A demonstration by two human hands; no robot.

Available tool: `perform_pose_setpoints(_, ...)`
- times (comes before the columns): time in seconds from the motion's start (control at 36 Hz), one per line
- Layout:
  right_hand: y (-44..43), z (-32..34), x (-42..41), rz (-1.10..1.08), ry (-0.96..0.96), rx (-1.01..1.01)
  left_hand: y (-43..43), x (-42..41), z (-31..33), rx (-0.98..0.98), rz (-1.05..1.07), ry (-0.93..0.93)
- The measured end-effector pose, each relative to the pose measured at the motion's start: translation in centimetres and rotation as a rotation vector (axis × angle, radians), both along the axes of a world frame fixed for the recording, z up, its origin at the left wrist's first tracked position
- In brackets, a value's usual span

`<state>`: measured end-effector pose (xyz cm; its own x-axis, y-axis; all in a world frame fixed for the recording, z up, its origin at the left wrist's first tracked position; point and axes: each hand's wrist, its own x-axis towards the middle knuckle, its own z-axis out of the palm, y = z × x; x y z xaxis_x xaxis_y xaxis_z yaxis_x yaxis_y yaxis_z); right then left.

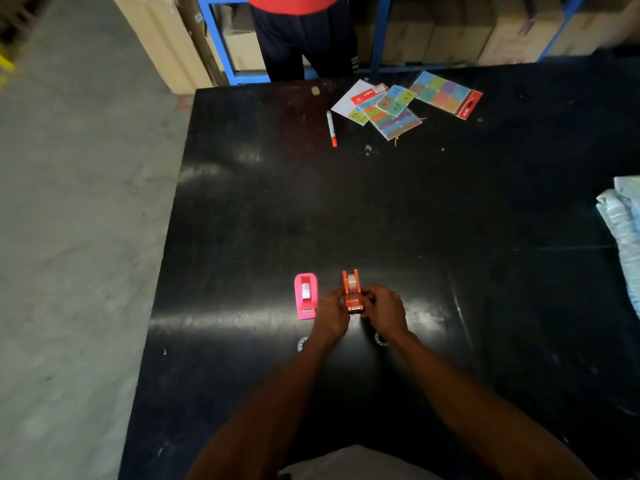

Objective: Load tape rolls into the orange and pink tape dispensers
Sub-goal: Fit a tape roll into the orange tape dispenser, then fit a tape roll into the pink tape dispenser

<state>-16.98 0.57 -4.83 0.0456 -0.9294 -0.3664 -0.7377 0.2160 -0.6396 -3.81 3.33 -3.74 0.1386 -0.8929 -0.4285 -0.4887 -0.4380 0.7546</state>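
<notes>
The orange tape dispenser [352,293] stands on the black table [346,209] with a pale tape roll [352,281] seated in its cradle. My left hand [330,315] grips its near left side and my right hand [384,311] grips its near right side. Just to the left stands the pink tape dispenser [305,296], a white roll [305,290] sitting in it, untouched. Two small clear ring-shaped pieces lie on the table, one [302,343] by my left wrist, the other [380,339] by my right wrist, both partly hidden.
A red-capped marker [331,128] and packs of coloured sticky notes [398,109] lie at the table's far side. A person in a red top [301,32] stands beyond the far edge. Folded pale plastic [623,230] rests at the right edge. Cardboard boxes fill blue shelving behind.
</notes>
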Motion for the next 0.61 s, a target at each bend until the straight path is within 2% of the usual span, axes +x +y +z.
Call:
perform_pose_setpoints(0.17,0.9,1.1,-0.4,-0.001,0.146,-0.051,2.1,2.2,1.7,-0.132,0.056,-0.012)
perform_pose_setpoints(0.31,0.9,3.3,0.8,0.037,0.095,-0.137,3.1,7.0,2.6,-0.272,0.152,-0.037)
perform_pose_setpoints(0.42,0.2,4.1,2.8,0.180,0.073,-0.136,3.0,10.8,1.8,-0.204,0.151,0.032)
perform_pose_setpoints(0.61,-0.6,4.6,6.2,0.455,0.113,-0.078,3.2,13.7,1.3,0.031,-0.083,-0.102)
